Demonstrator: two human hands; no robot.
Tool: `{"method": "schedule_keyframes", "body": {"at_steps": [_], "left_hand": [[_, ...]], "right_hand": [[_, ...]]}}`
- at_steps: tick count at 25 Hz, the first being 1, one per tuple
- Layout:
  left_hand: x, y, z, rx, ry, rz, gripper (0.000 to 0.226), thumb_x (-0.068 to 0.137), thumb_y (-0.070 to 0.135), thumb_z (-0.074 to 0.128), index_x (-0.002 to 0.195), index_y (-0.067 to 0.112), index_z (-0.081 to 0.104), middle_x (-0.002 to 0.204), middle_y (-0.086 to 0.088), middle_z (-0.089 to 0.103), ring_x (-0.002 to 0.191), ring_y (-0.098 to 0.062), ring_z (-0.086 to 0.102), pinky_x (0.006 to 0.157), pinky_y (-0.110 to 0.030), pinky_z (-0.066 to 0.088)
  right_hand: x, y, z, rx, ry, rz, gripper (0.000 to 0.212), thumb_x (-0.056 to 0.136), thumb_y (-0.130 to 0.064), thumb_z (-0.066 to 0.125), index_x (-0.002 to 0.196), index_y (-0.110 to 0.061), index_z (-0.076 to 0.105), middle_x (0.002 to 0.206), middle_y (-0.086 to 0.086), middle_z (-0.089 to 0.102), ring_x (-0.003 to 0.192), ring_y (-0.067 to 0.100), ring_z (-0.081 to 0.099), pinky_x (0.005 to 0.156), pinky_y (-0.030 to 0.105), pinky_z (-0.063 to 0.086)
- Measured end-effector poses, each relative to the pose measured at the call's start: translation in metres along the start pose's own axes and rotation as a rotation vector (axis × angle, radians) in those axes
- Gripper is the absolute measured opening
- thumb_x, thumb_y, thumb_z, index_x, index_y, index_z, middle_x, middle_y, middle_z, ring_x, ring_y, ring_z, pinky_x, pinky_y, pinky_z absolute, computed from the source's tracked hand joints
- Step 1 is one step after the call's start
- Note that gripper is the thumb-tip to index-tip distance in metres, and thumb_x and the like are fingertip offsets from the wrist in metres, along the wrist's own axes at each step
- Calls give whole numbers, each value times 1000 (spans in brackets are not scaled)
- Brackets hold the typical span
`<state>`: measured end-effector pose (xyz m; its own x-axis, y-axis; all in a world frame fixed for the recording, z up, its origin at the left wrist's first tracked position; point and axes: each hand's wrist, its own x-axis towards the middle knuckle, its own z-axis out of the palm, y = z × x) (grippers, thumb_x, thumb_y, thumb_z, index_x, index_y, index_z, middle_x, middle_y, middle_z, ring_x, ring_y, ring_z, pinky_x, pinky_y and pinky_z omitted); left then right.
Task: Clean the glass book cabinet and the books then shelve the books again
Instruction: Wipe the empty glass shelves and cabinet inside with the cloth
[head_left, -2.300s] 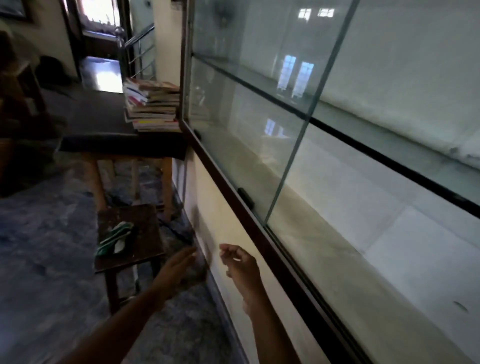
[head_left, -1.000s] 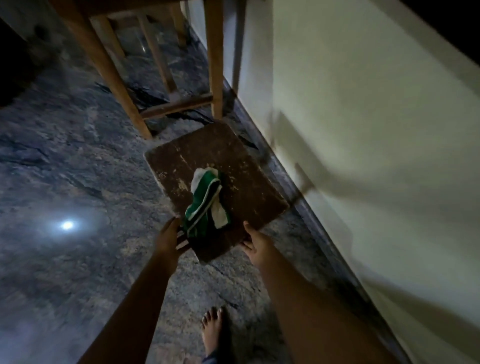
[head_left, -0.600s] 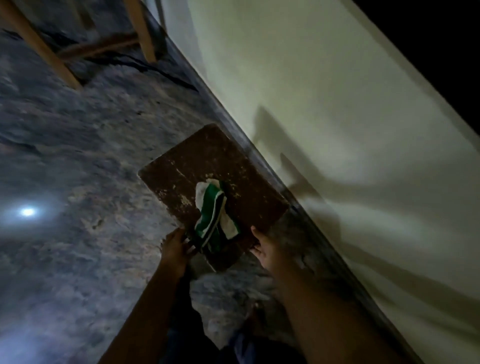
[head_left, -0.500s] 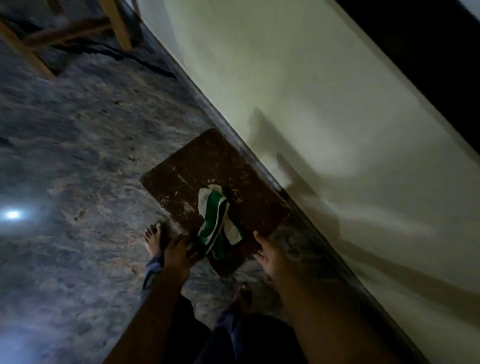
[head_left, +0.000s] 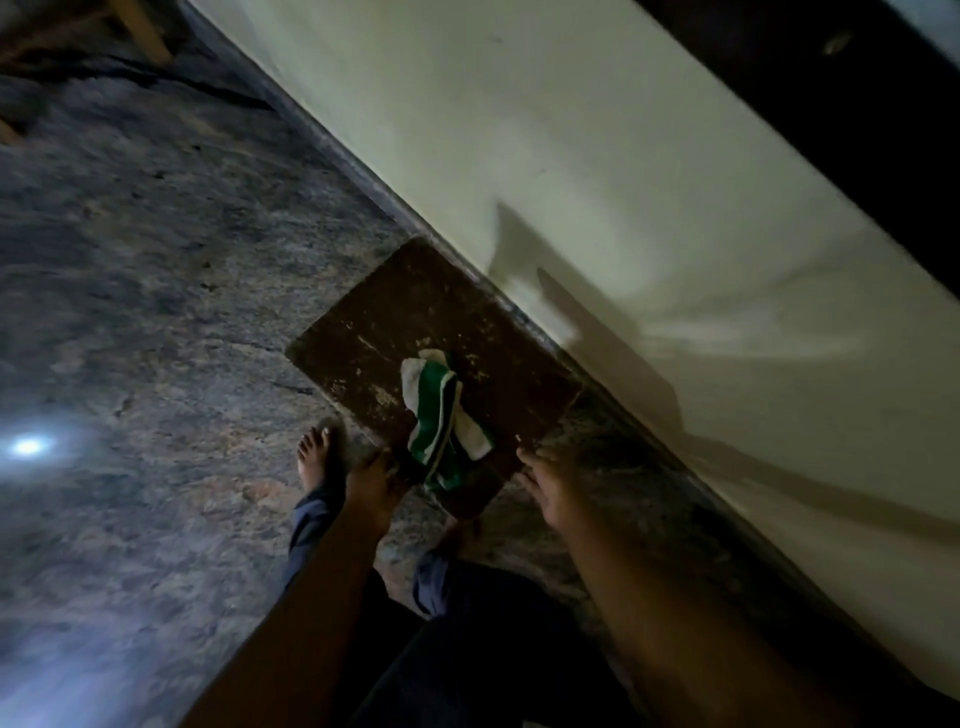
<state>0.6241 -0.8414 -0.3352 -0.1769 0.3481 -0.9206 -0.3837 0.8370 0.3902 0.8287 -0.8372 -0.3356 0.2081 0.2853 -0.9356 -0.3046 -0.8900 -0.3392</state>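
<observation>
Only one view to go on, the head camera, and it's dim and a bit smeary.

The person is bent low over a small dark wooden stool (head_left: 415, 332) sitting mid-frame, pushed right up against the foot of the cream wall (head_left: 571, 156). A crumpled green-and-white cloth (head_left: 441, 415) lies on the stool's near end, and nobody is holding it.

The left hand (head_left: 376, 480) is clamped on the stool's near-left edge, just beside the cloth. The right hand (head_left: 550, 486) is at the near-right edge with its fingertips meeting the wood. I honestly can't tell whether it's wrapped around the edge or just resting there. A bare foot (head_left: 314, 457) is planted on the stone floor (head_left: 156, 260) left of the stool.

All you get of the glass cabinet (head_left: 857, 119) is its dark bottom frame cutting across the upper right corner. No books are in shot at all.

My read on progress is that this is setup, with the stool being handled under the cabinet, probably to stand on. The cloth hasn't been picked up, so any wiping that's left has to wait on that. You can't judge how clean the glass is from here. Wiping the books and getting them back on the shelves looks like it's yet to come.
</observation>
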Motion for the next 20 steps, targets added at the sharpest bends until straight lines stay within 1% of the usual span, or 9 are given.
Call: {"method": "schedule_keyframes", "body": {"at_steps": [3,5,8,10,11,13,15,17,20], "left_hand": [[13,-5,-15,156,-36,5,51,92,41,54,132,12,45,128,-5,50,104,-26,56,99,-48,43],[41,-21,-39,354,-37,41,56,83,47,63,127,14,54,130,-8,54,120,-28,52,105,-47,40],[-4,14,-49,533,-1,149,28,95,19,53,121,10,60,121,-16,59,110,-32,57,98,-43,44],[-18,40,-60,600,-9,209,26,96,20,51,120,14,59,124,-13,59,98,-25,60,92,-35,46],[-20,52,-65,663,-15,236,28,97,24,50,122,15,58,124,-11,59,92,-21,59,86,-31,44],[-18,73,-75,796,-4,251,34,97,31,47,127,17,55,128,-9,56,101,-21,57,84,-26,39],[-14,91,-86,954,-53,291,37,98,31,45,132,15,51,132,-8,53,117,-25,52,87,-26,37],[-19,106,-91,1124,-129,376,38,98,28,45,134,13,48,133,-9,53,120,-25,50,88,-25,38],[-37,130,-96,1298,-251,503,41,97,27,48,135,12,46,136,-8,51,124,-22,48,95,-25,37]], "right_hand": [[-36,3,-6,-154,-14,-78,40,95,-8,51,133,-3,45,135,19,48,125,28,47,97,29,40],[-59,-1,5,-334,-37,-222,33,94,-11,53,127,-5,53,130,14,54,119,24,52,90,25,41],[-81,-19,56,-728,-19,-719,30,90,-18,59,119,-10,60,119,10,61,113,23,54,86,26,43],[-77,-27,99,-958,133,-1073,37,84,-31,65,118,-17,61,121,9,59,114,26,51,91,36,43],[-67,-26,117,-1069,227,-1150,43,80,-39,67,118,-20,60,123,9,56,116,28,49,91,41,43],[-42,-19,139,-1266,333,-950,55,78,-46,66,128,-27,50,136,9,42,122,32,40,91,48,41],[-15,-4,145,-1338,366,-658,54,88,-33,59,137,-33,35,143,9,29,122,34,36,89,49,41],[-3,-6,139,-1271,373,-630,46,94,-20,50,136,-32,37,140,12,33,116,35,44,87,45,44],[-33,-43,114,-1093,215,-719,42,90,-16,56,131,-23,47,130,13,45,112,34,52,89,39,44]]}}
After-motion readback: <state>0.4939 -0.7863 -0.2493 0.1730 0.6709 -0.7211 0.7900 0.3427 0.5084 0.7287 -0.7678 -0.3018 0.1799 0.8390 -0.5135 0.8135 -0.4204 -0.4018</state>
